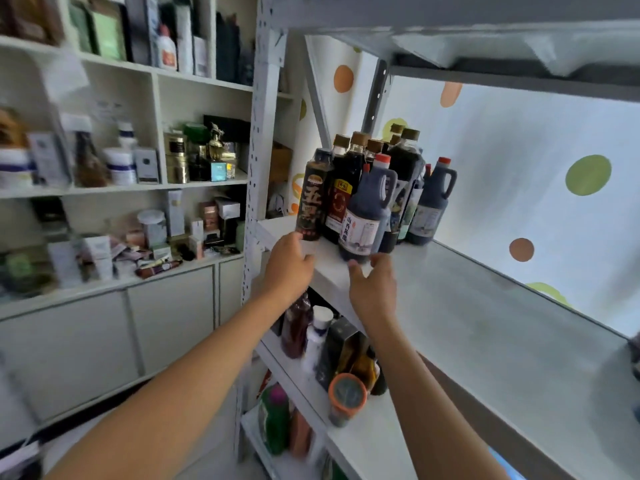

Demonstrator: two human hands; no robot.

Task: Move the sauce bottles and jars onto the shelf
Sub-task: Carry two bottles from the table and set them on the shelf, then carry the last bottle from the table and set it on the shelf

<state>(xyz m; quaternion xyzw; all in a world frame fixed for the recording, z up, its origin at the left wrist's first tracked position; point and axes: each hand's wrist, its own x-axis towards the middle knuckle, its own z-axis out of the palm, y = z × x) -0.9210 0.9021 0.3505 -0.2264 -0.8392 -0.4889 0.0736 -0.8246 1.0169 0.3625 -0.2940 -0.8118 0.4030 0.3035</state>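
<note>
— What are the fingers doing?
— The right hand (372, 289) has its fingers spread, tips at the base of the handled vinegar bottle (367, 216). The left hand (289, 268) has loosely curled fingers, just below the black-labelled bottle (312, 199).
— And the bottles?
— Clustered upright at the shelf (485, 323)'s left end.

Bottles at left end of shelf (485, 306)

Bottle cluster (374, 188) stands upright on shelf's left end, by the post (258, 168); handled jug (365, 216) at cluster's front edge, second jug (433, 202) to its right. Left hand (289, 268) & right hand (372, 289) just before cluster. Lower tier (363, 441) under shelf holds more bottles.
</note>
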